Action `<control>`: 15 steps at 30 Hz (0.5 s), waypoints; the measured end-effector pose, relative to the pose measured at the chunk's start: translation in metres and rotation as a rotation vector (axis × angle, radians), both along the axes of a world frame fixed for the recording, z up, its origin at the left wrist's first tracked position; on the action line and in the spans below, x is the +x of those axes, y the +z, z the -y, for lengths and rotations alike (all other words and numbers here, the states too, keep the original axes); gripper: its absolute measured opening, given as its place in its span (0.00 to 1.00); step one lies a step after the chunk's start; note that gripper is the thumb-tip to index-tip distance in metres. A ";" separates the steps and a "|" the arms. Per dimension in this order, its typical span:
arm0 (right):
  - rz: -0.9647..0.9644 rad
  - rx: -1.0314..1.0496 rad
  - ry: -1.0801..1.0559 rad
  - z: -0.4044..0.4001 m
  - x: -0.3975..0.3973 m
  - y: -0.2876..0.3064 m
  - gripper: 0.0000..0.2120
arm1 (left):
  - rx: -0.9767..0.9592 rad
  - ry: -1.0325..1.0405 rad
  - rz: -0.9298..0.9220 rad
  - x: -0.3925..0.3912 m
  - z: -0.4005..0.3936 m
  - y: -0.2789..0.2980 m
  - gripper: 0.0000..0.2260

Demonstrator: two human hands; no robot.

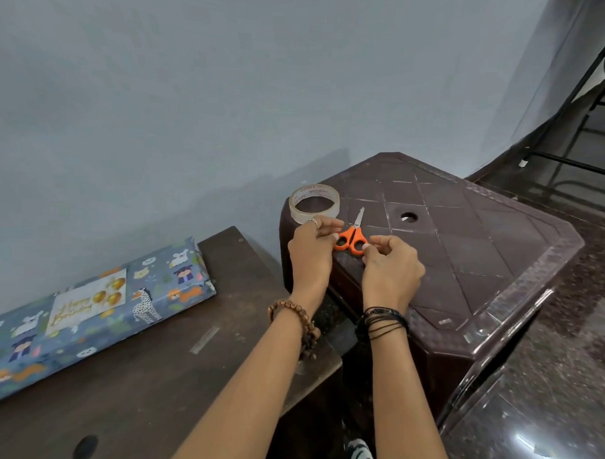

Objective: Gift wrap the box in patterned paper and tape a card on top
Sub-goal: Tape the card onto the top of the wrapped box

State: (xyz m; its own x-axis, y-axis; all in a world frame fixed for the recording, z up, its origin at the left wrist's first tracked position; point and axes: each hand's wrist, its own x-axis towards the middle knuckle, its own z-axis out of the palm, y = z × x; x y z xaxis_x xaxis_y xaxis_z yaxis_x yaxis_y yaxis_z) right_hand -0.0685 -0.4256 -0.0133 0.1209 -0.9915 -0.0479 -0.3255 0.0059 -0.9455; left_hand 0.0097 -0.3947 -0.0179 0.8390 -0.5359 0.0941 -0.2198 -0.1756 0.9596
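— Forearms come in from the bottom edge, beads on the left wrist, black cords on the right. What are the hands doing?

— Left hand (312, 249) and right hand (389, 264) sit close together over the near left corner of the brown plastic stool (466, 244). Both have thumb and forefinger curled into a pinch, tips facing each other; whatever is held between them is too thin to make out.

— And the box?

— Wrapped box (91, 312) lies flat near the left back edge of the dark wooden table (197, 387), well apart from the hands. Its paper is blue-grey, printed with cartoon animals. A pale card (87, 303) with gold balloons and gold lettering lies on its top face.

— Tools?

— Orange-handled scissors (352, 239) lie on the stool just beyond the fingertips, blades pointing away. A clear tape roll (314, 204) stands at the stool's far left corner, just behind the left hand.
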 end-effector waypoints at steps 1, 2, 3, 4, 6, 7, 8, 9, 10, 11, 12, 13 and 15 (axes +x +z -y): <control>-0.011 -0.019 0.017 -0.004 -0.001 0.002 0.06 | -0.006 0.014 -0.010 -0.001 -0.008 0.002 0.10; -0.015 -0.046 0.032 -0.009 -0.002 0.004 0.06 | -0.028 0.036 -0.039 -0.002 -0.017 0.004 0.09; -0.006 -0.070 0.053 -0.016 -0.003 0.006 0.06 | -0.060 0.065 -0.082 -0.005 -0.030 0.005 0.10; 0.034 -0.077 0.085 -0.024 -0.004 0.007 0.05 | -0.092 0.098 -0.127 -0.007 -0.044 0.005 0.10; 0.125 -0.030 0.203 -0.042 -0.006 0.008 0.06 | -0.095 0.158 -0.147 -0.014 -0.079 0.000 0.12; 0.121 -0.002 0.279 -0.051 -0.007 0.006 0.06 | -0.042 0.172 -0.103 -0.018 -0.097 -0.005 0.12; 0.072 0.013 0.362 -0.058 -0.009 0.003 0.07 | 0.045 0.170 -0.041 -0.022 -0.114 -0.011 0.12; -0.004 0.019 0.438 -0.064 -0.009 0.000 0.07 | 0.144 0.151 0.024 -0.028 -0.129 -0.016 0.12; -0.086 0.018 0.497 -0.068 -0.011 -0.004 0.07 | 0.239 0.122 0.084 -0.034 -0.141 -0.022 0.11; -0.171 0.015 0.542 -0.071 -0.014 -0.006 0.07 | 0.319 0.085 0.132 -0.040 -0.150 -0.027 0.10; -0.249 0.011 0.577 -0.074 -0.018 -0.008 0.07 | 0.389 0.042 0.172 -0.045 -0.157 -0.031 0.10; -0.310 0.006 0.612 -0.076 -0.023 -0.010 0.07 | 0.449 -0.005 0.215 -0.050 -0.162 -0.034 0.10; -0.380 -0.018 0.703 -0.081 -0.033 -0.014 0.10 | 0.527 -0.072 0.273 -0.058 -0.167 -0.039 0.14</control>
State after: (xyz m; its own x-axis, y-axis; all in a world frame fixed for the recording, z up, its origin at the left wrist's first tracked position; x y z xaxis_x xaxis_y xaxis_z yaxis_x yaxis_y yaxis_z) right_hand -0.1017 -0.3444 -0.0278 0.6965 -0.6902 -0.1960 -0.5473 -0.3344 -0.7673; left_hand -0.0488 -0.2277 -0.0568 0.7820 -0.6233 0.0072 -0.4749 -0.5883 0.6545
